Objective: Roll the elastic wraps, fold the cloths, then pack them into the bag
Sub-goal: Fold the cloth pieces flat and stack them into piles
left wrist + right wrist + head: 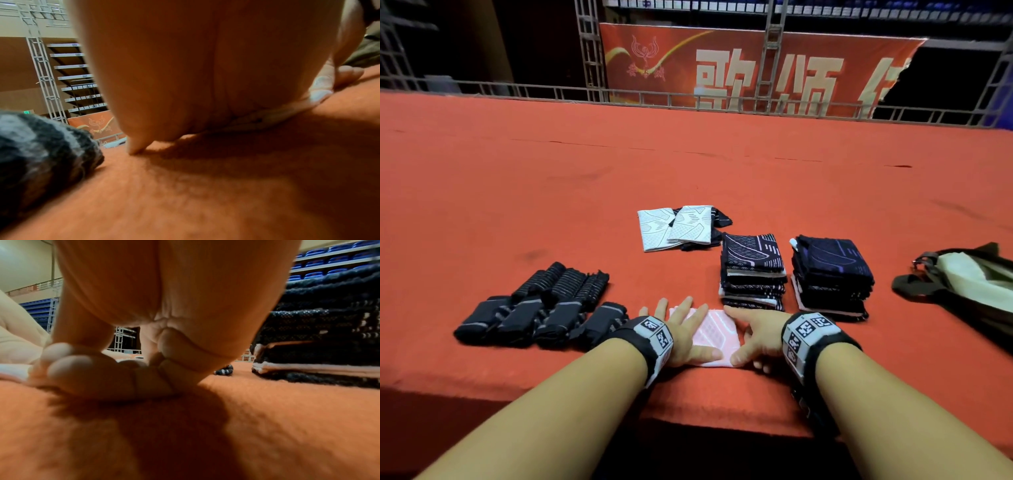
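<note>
A pale pink patterned cloth [717, 337] lies folded on the red table near its front edge. My left hand [685, 325] presses flat on its left half, fingers straight; the palm [185, 65] covers the cloth's edge [287, 112]. My right hand [751, 337] is at its right edge. The index finger lies along the far corner and the thumb is on the near corner. The other fingers [92, 373] curl in against the edge. Rolled dark elastic wraps [541, 308] lie in a cluster at left, one close by [41, 154]. The open olive bag [969, 284] sits at right.
Two stacks of dark folded cloths [753, 270] [832, 274] stand just beyond my right hand, the nearer one [329, 337] close by. White patterned cloths [674, 228] lie farther back. The table's front edge [585, 401] runs under my forearms. A metal railing [688, 99] borders the far side.
</note>
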Motion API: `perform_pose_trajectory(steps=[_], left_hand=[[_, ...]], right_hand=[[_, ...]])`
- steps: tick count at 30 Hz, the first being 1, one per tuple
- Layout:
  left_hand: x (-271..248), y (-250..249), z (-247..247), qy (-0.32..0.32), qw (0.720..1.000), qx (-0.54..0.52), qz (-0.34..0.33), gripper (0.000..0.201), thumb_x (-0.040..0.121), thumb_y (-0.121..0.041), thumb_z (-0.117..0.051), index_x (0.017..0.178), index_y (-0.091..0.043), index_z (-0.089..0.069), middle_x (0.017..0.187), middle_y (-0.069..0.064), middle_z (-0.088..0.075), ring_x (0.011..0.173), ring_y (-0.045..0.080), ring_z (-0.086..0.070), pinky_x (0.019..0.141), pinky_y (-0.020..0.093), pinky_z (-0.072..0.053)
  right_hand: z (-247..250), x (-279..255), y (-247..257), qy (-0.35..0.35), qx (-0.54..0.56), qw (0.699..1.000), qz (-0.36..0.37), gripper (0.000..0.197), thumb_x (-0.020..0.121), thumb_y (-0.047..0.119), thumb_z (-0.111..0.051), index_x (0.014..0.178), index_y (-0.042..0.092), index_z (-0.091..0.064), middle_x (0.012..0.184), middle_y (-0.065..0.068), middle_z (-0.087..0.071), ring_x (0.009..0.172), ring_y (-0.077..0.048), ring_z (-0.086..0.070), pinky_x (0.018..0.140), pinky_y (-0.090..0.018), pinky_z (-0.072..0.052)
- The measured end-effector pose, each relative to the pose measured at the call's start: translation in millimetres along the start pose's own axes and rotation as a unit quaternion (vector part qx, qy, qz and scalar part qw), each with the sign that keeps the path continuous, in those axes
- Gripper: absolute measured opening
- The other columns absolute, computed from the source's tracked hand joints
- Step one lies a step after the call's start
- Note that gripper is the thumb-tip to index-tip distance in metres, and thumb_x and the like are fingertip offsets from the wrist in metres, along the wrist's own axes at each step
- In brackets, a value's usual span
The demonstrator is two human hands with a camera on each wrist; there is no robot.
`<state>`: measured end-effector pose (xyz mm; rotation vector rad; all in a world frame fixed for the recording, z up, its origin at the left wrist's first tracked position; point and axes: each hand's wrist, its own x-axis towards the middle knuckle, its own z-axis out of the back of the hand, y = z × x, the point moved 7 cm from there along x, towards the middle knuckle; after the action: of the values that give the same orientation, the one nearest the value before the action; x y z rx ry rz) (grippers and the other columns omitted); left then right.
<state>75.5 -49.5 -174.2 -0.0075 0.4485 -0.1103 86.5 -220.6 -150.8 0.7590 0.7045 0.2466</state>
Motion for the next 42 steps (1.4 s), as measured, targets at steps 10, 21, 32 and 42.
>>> perform_pose_trajectory(steps=[10,21,32,42], left_hand=[[-5,-11,40,-0.067,0.996,-0.051,-0.031,0.064,0.103,-0.054,-0.036,0.16,-0.032,-0.017,0.163,0.01,-0.028,0.147,0.035,-0.032,0.122,0.046,-0.023],[-45,-33,105,-0.03,0.982,-0.176,-0.057,0.011,0.086,-0.011,-0.065,0.093,-0.016,-0.072,0.08,0.004,-0.066,0.073,0.022,-0.063,0.066,0.031,-0.053],[-94,-65,207,-0.091,0.845,-0.487,-0.199,0.018,0.089,0.006,-0.066,0.088,-0.012,-0.062,0.072,0.011,-0.063,0.054,0.019,-0.061,0.046,0.027,-0.052],[-74,-87,232,-0.166,0.799,-0.549,-0.182,0.028,0.077,0.003,-0.081,0.091,-0.01,-0.06,0.093,0.017,-0.072,0.079,0.038,-0.072,0.08,0.066,-0.057]], right_hand=[[8,-13,-17,-0.122,0.034,0.991,0.036,0.105,0.076,-0.005,-0.073,0.157,0.035,-0.02,0.076,0.002,-0.061,0.058,-0.014,-0.059,0.061,-0.032,-0.053],[-2,-48,-8,-0.163,0.2,0.966,0.011,0.067,0.086,0.004,-0.065,0.147,0.017,-0.04,0.09,-0.002,-0.05,0.05,-0.011,-0.049,0.046,-0.025,-0.046],[55,-96,26,-0.225,0.416,0.87,0.139,0.022,0.098,0.027,-0.064,0.117,0.016,-0.061,0.1,-0.006,-0.077,0.088,-0.028,-0.074,0.084,-0.044,-0.059],[114,-96,22,-0.367,0.469,0.784,0.172,0.012,0.098,0.012,-0.061,0.106,0.005,-0.065,0.097,-0.018,-0.075,0.073,-0.025,-0.07,0.065,-0.038,-0.058]])
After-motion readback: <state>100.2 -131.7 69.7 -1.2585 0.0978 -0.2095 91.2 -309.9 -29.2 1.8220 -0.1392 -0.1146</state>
